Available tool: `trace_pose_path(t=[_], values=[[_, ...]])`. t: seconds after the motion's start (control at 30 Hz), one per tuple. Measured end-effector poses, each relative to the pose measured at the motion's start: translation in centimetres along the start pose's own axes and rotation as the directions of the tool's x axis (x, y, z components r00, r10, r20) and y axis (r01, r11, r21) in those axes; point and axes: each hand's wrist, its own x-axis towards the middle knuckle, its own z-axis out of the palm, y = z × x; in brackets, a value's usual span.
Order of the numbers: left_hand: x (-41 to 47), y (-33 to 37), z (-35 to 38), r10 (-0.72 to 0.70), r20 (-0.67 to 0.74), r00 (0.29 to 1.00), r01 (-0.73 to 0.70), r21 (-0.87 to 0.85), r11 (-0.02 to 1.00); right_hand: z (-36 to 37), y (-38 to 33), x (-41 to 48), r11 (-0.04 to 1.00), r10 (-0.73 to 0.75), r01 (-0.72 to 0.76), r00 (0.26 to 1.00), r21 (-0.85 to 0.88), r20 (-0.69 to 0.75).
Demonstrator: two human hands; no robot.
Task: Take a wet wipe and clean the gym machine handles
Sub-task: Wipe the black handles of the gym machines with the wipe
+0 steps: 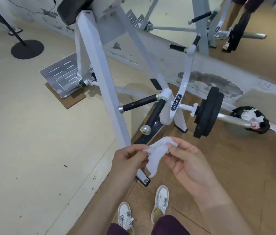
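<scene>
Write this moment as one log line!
left hand: pinches wet wipe | right hand: pinches wet wipe | handles: not yet wiped

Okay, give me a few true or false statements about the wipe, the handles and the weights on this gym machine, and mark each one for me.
1. The left hand and the right hand both pinch the wet wipe. True.
2. The wet wipe is pressed against the nearest black handle. False: it is held in the air in front of the machine, apart from that handle.
3. Black weight plates are loaded on the machine's bar. True.
4. The person's shoes are black. False: they are mostly white.
</scene>
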Motion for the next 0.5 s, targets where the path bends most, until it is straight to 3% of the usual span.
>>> trace_pose_path(t=[0.17, 0.3, 0.37, 0.43, 0.5], values=[[5.1, -0.6, 1.5, -0.030, -0.002, 1.000, 0.029, 0.209, 0.977, -0.4, -2.3, 6.5, 0.995, 0.088, -0.088, 0.996, -0.048, 0.007], [9.2, -1.6, 3.4, 0.007, -0.152, 0.988, 0.034, 0.270, 0.962, -1.3, -4.7, 11.7, 0.963, 0.226, -0.215, 0.973, -0.163, 0.050], [11.0, -1.8, 4.1, 0.001, -0.238, 0.971, 0.057, 0.236, 0.970, -1.7, -5.6, 13.7, 0.927, 0.201, -0.176, 0.979, -0.332, 0.042], [12.6, -2.1, 4.5, -0.030, -0.285, 0.958, 0.083, 0.176, 0.981, -2.1, -5.6, 15.4, 0.823, 0.142, -0.096, 0.989, -0.559, 0.039], [14.3, -2.6, 4.5, -0.067, -0.337, 0.939, 0.115, 0.127, 0.985, -2.7, -4.8, 17.1, 0.640, 0.083, -0.009, 0.995, -0.769, 0.057]])
